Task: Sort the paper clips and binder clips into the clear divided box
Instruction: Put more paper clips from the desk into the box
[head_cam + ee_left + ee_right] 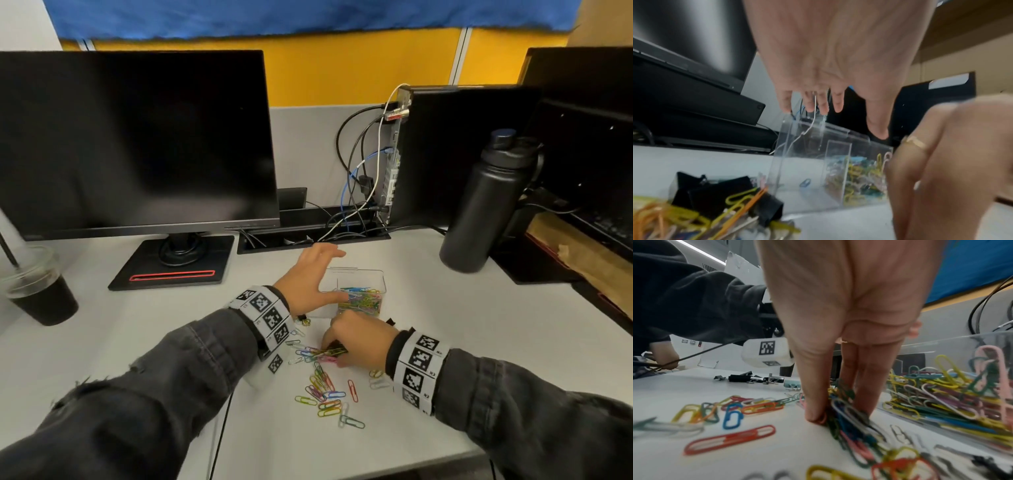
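Observation:
The clear divided box (358, 275) stands mid-desk. Its right compartment holds a heap of coloured paper clips (363, 298); the left one shows only a single blue clip (805, 182). My left hand (320, 270) hovers open above the box's left side, fingers (823, 104) straight over the rim. Just in front of the box, my right hand (337, 351) pinches a bundle of paper clips (840, 415) against the desk. More loose clips (325, 390) lie scattered nearer me. Black binder clips (715, 193) sit left of the box, mostly hidden under my left wrist in the head view.
A dark monitor (137, 144) on its stand is at back left, with a lidded iced drink (39, 287) at far left. A black bottle (486, 202) stands at right beside a computer tower (455, 154) with cables. The desk's front edge (342, 469) is close.

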Tool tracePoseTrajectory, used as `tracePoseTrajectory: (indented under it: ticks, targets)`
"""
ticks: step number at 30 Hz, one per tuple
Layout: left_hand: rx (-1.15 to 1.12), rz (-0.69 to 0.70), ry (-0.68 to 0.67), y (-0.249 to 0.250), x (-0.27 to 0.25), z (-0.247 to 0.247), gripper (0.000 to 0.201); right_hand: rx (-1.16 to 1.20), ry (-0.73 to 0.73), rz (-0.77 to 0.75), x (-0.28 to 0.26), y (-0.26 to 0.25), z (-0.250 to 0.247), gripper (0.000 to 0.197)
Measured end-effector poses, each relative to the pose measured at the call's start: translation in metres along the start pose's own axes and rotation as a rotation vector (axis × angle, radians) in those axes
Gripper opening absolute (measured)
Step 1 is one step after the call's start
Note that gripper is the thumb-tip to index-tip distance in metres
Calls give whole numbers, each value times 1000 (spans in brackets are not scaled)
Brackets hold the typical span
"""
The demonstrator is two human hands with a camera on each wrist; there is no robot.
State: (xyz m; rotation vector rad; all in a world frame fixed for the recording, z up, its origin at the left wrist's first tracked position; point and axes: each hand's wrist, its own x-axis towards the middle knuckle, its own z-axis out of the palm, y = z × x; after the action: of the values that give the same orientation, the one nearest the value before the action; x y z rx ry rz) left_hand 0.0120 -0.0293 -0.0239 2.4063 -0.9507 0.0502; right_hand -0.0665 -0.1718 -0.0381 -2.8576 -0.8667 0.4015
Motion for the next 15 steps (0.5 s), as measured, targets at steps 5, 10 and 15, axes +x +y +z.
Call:
tracePoseTrajectory:
  ticks: [5, 10, 15]
  targets:
    - [103, -56, -155, -17, 11, 21, 77, 96, 69, -24, -6, 8, -1, 27]
    - [59, -47, -149, -24, 11, 21, 65, 275, 145, -33, -16, 20, -16, 20]
    - [92, -37, -155, -25, 10, 22, 69, 345, 262, -26, -23, 31, -45, 13]
